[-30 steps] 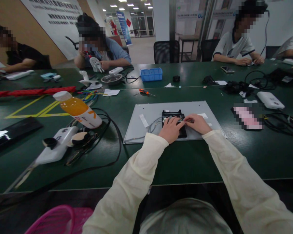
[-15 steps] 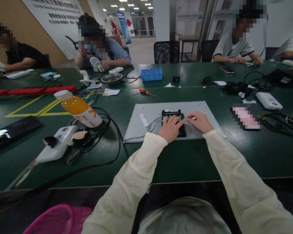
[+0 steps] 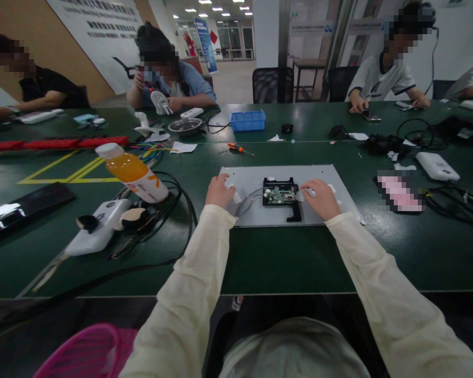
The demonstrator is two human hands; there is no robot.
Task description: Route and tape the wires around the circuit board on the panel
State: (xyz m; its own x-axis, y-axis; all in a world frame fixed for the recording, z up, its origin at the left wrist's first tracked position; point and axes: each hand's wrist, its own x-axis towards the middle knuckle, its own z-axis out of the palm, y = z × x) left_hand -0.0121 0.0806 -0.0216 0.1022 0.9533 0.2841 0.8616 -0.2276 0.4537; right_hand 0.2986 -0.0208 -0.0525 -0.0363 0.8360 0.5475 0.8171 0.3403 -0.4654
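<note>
A grey panel (image 3: 319,215) lies flat on the green table. On it sits a black frame (image 3: 295,211) with a green circuit board (image 3: 279,195) inside, now uncovered. My left hand (image 3: 219,192) is at the panel's left side, its fingers closed on a small whitish strip (image 3: 237,195). Thin grey cables (image 3: 249,198) run from near that strip to the board. My right hand (image 3: 321,197) is just right of the board, pinching a small whitish piece (image 3: 308,192) too small to name.
Left of the panel are a tilted juice bottle (image 3: 136,176), a white device (image 3: 100,228) and black cables. Beyond it lie an orange screwdriver (image 3: 238,149) and a blue basket (image 3: 247,121). To the right is a pink phone (image 3: 400,193). People sit across the table.
My left hand has moved left from over the circuit board to the strip at the panel's left. My right hand stays beside the board. Across the table, a person's hand has reached a phone.
</note>
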